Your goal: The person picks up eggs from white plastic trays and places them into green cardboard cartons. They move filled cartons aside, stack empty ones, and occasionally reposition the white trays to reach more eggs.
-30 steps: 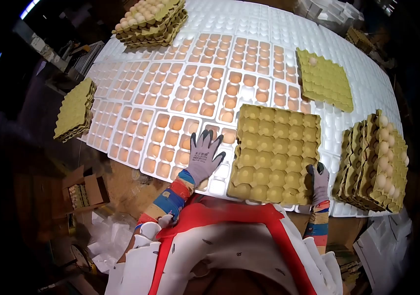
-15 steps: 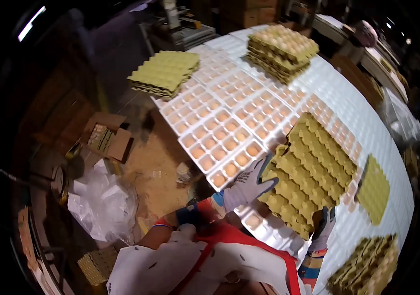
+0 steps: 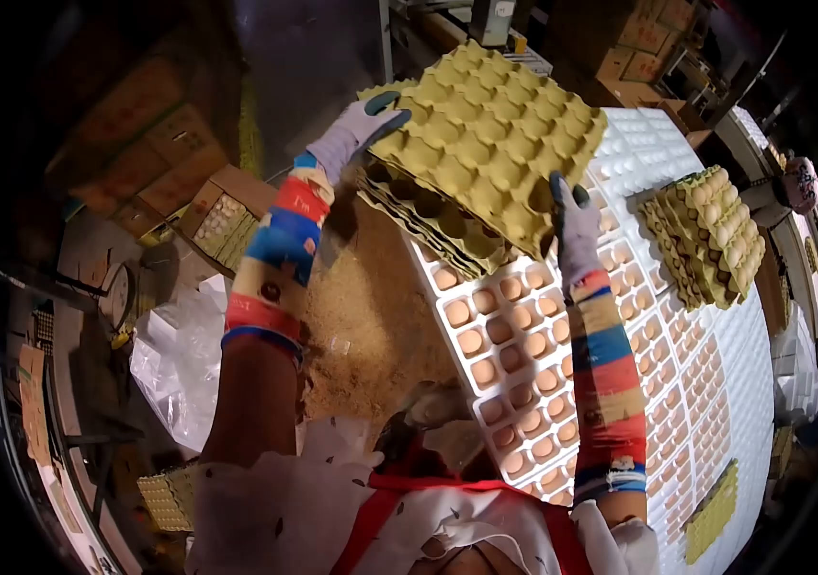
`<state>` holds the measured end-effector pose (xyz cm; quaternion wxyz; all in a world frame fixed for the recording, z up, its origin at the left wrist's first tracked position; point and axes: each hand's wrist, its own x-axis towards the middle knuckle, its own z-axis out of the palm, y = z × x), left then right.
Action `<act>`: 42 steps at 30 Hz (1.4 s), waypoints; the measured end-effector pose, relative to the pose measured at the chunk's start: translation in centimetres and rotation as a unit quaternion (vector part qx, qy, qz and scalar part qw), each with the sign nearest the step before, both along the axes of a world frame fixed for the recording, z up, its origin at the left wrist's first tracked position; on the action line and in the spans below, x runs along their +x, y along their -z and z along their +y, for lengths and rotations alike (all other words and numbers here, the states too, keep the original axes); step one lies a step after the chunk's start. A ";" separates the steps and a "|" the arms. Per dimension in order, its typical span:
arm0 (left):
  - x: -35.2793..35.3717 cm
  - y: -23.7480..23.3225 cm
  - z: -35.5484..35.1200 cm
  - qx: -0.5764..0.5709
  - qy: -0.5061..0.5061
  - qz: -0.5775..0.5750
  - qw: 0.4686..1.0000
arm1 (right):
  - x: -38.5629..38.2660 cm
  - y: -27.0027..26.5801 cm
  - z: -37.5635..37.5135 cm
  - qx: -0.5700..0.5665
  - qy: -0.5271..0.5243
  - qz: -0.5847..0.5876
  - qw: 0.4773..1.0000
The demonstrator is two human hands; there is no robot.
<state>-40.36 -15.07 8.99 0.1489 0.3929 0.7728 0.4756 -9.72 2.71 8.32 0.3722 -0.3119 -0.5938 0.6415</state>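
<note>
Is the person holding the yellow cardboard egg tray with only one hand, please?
No, the left hand and the right hand each grip an opposite edge of the egg tray.

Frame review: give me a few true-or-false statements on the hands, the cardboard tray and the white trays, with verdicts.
1. The left hand and right hand both grip the cardboard tray. True.
2. The cardboard tray is loaded with eggs. False: no eggs show on it.
3. The white trays below hold eggs. True.
4. The left hand is bare. False: it wears a grey glove, with a striped sleeve behind it.
</note>
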 end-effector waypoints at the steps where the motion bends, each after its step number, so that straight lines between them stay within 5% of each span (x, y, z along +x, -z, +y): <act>1: -2.5 1.9 0.6 -0.036 0.007 0.018 0.999 | -1.4 2.2 1.4 0.038 -0.003 -0.072 0.997; 3: -3.2 4.2 0.2 -0.103 -0.002 -0.079 0.992 | -2.2 2.3 -0.2 0.167 -0.036 -0.258 0.951; 5: -4.9 8.2 -0.3 -0.082 0.095 0.022 0.992 | -2.3 8.0 0.3 0.255 -0.047 -0.357 0.897; 9: 0.0 5.0 -2.4 0.046 0.181 -0.233 0.954 | -1.5 5.2 -3.7 0.143 -0.066 -0.378 0.912; 15: -1.0 7.4 -1.6 0.046 0.137 -0.292 0.945 | -1.6 9.9 -1.8 0.073 -0.117 -0.317 0.939; 17: -6.0 12.2 -1.5 -0.008 0.107 -0.269 0.957 | 0.1 8.7 -2.3 0.078 -0.095 -0.307 0.944; 18: -8.7 12.4 -3.3 0.004 0.186 -0.282 0.941 | 1.6 9.2 -2.3 0.113 -0.092 -0.259 0.955; 20: -7.1 10.9 -2.5 -0.067 0.083 0.046 0.993 | 6.9 8.4 -4.3 0.198 -0.040 -0.248 0.947; 21: -4.2 9.9 -1.1 -0.102 -0.121 0.387 0.909 | 9.8 8.0 -5.4 0.230 -0.017 -0.249 0.941; 23: 2.5 5.8 -0.7 0.028 -0.029 0.266 0.963 | 17.4 6.5 -7.9 0.210 0.011 -0.278 0.937; 25: 12.2 4.1 -0.3 0.047 0.106 0.189 0.975 | 25.6 9.0 -10.8 0.277 0.143 -0.346 0.885; 27: 19.5 8.3 -0.4 0.062 0.249 0.127 0.958 | 34.6 10.0 -14.0 0.243 0.289 -0.446 0.811; 28: 23.5 9.3 -0.8 0.017 0.297 0.284 0.912 | 39.2 10.0 -15.7 0.219 0.378 -0.465 0.770; 29: 27.4 9.9 -1.1 -0.023 0.331 0.434 0.838 | 43.5 9.5 -17.1 0.164 0.449 -0.534 0.697; 31: 34.6 10.5 -0.5 -0.101 0.435 0.374 0.813 | 52.4 10.7 -20.6 0.104 0.575 -0.605 0.542; 33: 39.0 11.5 -0.4 -0.127 0.478 0.355 0.793 | 58.4 10.6 -23.7 0.023 0.524 -0.753 0.396; 35: 41.8 12.7 -0.1 -0.159 0.501 0.375 0.763 | 63.5 14.0 -24.2 -0.116 0.582 -0.678 0.433; 36: 42.6 13.7 0.1 -0.171 0.504 0.382 0.755 | 64.5 15.8 -24.2 -0.150 0.546 -0.655 0.499; 39: 43.6 13.9 0.0 -0.180 0.492 0.404 0.750 | 60.8 15.6 -21.9 -0.140 0.472 -0.742 0.454; 42: 43.9 13.7 0.1 -0.149 0.489 0.409 0.756 | 61.5 16.8 -22.5 -0.114 0.517 -0.692 0.492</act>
